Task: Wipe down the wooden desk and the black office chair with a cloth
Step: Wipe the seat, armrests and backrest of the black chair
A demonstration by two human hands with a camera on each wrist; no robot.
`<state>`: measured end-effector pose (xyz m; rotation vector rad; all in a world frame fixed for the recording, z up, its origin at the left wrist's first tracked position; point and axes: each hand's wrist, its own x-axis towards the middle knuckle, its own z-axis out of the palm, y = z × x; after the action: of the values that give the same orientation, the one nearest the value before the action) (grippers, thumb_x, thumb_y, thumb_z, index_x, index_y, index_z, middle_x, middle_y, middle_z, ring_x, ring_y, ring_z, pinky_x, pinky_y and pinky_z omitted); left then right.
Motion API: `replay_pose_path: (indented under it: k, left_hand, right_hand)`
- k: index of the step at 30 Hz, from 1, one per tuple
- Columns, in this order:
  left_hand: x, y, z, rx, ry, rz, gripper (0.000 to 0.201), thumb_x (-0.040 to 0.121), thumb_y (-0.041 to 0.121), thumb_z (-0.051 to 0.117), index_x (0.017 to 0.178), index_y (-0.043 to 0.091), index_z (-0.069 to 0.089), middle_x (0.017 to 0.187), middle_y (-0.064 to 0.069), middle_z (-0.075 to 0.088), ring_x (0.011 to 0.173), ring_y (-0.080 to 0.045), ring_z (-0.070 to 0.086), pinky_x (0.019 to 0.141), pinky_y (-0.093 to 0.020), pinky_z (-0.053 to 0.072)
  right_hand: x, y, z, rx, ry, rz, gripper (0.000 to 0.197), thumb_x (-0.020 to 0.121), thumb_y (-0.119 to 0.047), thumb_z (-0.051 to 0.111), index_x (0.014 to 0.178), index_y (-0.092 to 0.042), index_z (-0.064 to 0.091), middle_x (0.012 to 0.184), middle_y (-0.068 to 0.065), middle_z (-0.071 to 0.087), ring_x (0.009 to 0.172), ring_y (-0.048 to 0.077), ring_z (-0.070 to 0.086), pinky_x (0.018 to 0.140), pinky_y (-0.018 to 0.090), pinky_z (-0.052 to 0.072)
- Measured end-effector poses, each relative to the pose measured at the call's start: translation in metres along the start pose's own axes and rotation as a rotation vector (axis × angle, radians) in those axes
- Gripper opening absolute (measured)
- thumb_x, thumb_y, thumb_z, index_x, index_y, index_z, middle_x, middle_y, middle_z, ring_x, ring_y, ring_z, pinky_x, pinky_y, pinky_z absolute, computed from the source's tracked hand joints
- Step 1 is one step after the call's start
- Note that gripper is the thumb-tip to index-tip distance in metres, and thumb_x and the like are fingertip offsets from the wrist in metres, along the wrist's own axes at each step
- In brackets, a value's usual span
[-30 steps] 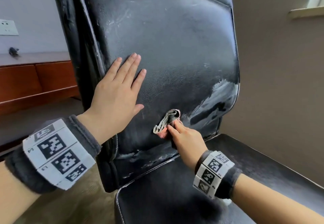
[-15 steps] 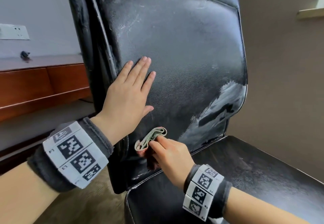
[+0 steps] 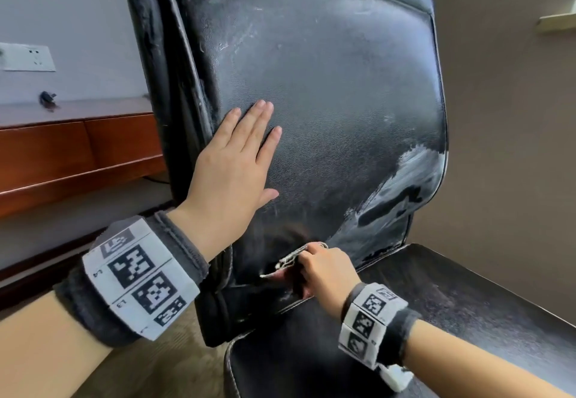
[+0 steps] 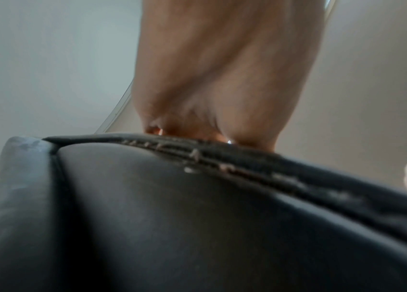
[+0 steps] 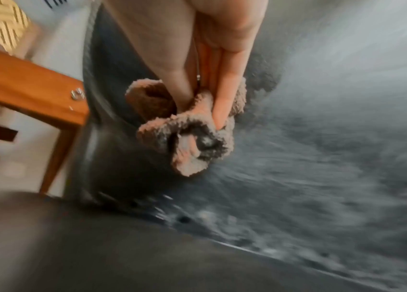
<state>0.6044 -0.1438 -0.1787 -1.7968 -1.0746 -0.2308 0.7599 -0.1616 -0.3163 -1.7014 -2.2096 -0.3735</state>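
Note:
The black office chair's backrest [image 3: 327, 92] fills the head view, dusty, with a shiny wiped patch at its lower right. My left hand [image 3: 237, 160] lies flat with straight fingers against the backrest's left side; in the left wrist view the palm [image 4: 222, 79] meets the chair's stitched edge [image 4: 247, 168]. My right hand [image 3: 321, 268] grips a folded pink-grey cloth [image 3: 290, 260] against the bottom of the backrest, just above the seat [image 3: 452, 304]. In the right wrist view the thumb and fingers pinch the bunched cloth [image 5: 192, 138]. The wooden desk [image 3: 62, 148] stands behind, left.
A wall socket [image 3: 28, 57] sits above the desk and a small dark object [image 3: 47, 98] lies on the desk top. A beige wall [image 3: 511, 148] is close behind the chair on the right. Carpeted floor [image 3: 149, 366] shows at lower left.
My right hand has slid the cloth down and left along the lower backrest, towards the seat joint. My left hand has stayed flat on the backrest.

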Motion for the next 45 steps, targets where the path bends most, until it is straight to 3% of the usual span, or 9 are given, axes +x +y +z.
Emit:
replay_pose_path:
  k: [2,5,9,17,21,24,33,41,45]
  left_hand:
    - [0.002,0.005,0.0,-0.002,-0.019,-0.011,0.086,0.092,0.061,0.029,0.149,0.006,-0.005,0.154,-0.024,-0.013,0.145,-0.033,-0.009,0.116,-0.045,-0.004]
    - [0.001,0.002,0.001,-0.006,-0.009,-0.011,0.086,0.092,0.061,0.028,0.149,0.006,-0.005,0.154,-0.024,-0.012,0.145,-0.033,-0.009,0.117,-0.045,-0.005]
    - [-0.003,-0.006,-0.003,-0.029,-0.034,0.005,0.087,0.09,0.063,0.027,0.149,0.007,-0.004,0.155,-0.022,-0.011,0.145,-0.031,-0.007,0.116,-0.043,-0.008]
    - [0.006,0.008,-0.006,-0.027,-0.145,-0.038,0.086,0.095,0.058,0.024,0.144,0.002,-0.02,0.15,-0.027,-0.025,0.141,-0.036,-0.02,0.114,-0.048,-0.011]
    - [0.0,-0.001,-0.007,-0.043,-0.114,-0.004,0.087,0.093,0.061,0.024,0.146,0.004,-0.016,0.152,-0.024,-0.021,0.143,-0.033,-0.016,0.115,-0.045,-0.009]
    - [0.001,-0.001,-0.009,-0.051,-0.123,-0.007,0.087,0.093,0.06,0.025,0.146,0.004,-0.016,0.152,-0.024,-0.021,0.143,-0.034,-0.017,0.115,-0.045,-0.01]
    - [0.0,-0.002,-0.006,-0.046,-0.097,0.014,0.087,0.093,0.061,0.023,0.146,0.004,-0.016,0.152,-0.024,-0.022,0.143,-0.033,-0.017,0.115,-0.044,-0.01]
    - [-0.001,-0.003,-0.007,-0.048,-0.088,0.031,0.087,0.092,0.062,0.025,0.148,0.005,-0.012,0.154,-0.022,-0.018,0.144,-0.031,-0.013,0.116,-0.043,-0.007]
    - [0.002,0.002,-0.007,-0.045,-0.087,0.012,0.087,0.094,0.059,0.026,0.147,0.003,-0.014,0.153,-0.023,-0.021,0.143,-0.032,-0.016,0.115,-0.045,-0.009]
  right_hand:
    - [0.001,-0.013,0.004,0.132,0.037,-0.032,0.021,0.061,-0.026,0.07,0.08,-0.017,0.068,0.084,0.001,0.067,0.071,0.024,0.068,0.057,0.025,0.055]
    - [0.003,-0.039,0.006,0.265,0.021,-0.061,0.023,0.064,-0.012,0.059,0.084,-0.016,0.07,0.085,0.004,0.068,0.072,0.027,0.068,0.056,0.03,0.056]
    - [0.006,0.002,0.004,0.308,-0.075,0.178,0.033,0.079,-0.014,0.057,0.108,-0.028,0.068,0.112,0.002,0.067,0.107,0.024,0.061,0.091,0.029,0.048]
    - [0.008,-0.04,-0.007,0.635,0.0,0.347,0.013,0.074,-0.012,0.061,0.077,-0.014,0.073,0.066,0.006,0.067,0.065,0.01,0.056,0.058,0.016,0.037]
    - [0.015,-0.008,0.016,0.664,-0.075,0.639,0.012,0.077,-0.019,0.066,0.082,-0.014,0.076,0.081,0.008,0.072,0.082,0.016,0.065,0.059,0.015,0.035]
    - [0.014,0.013,0.017,0.745,-0.062,0.796,0.015,0.074,-0.02,0.069,0.08,-0.008,0.075,0.053,0.0,0.062,0.071,0.014,0.057,0.045,0.012,0.035]
    - [0.022,-0.062,0.047,1.249,-0.185,0.837,0.003,0.053,-0.015,0.074,0.053,-0.016,0.072,0.066,0.012,0.068,0.072,0.028,0.069,0.073,0.049,0.058]
    - [0.013,-0.008,0.035,1.294,-0.132,1.043,0.02,0.06,-0.007,0.077,0.043,-0.007,0.066,0.044,-0.004,0.058,0.055,0.011,0.054,0.061,0.029,0.045]
    - [0.015,-0.045,0.014,1.551,-0.345,0.897,0.015,0.082,0.006,0.062,0.073,-0.006,0.062,0.061,0.004,0.064,0.055,0.012,0.062,0.063,0.026,0.055]
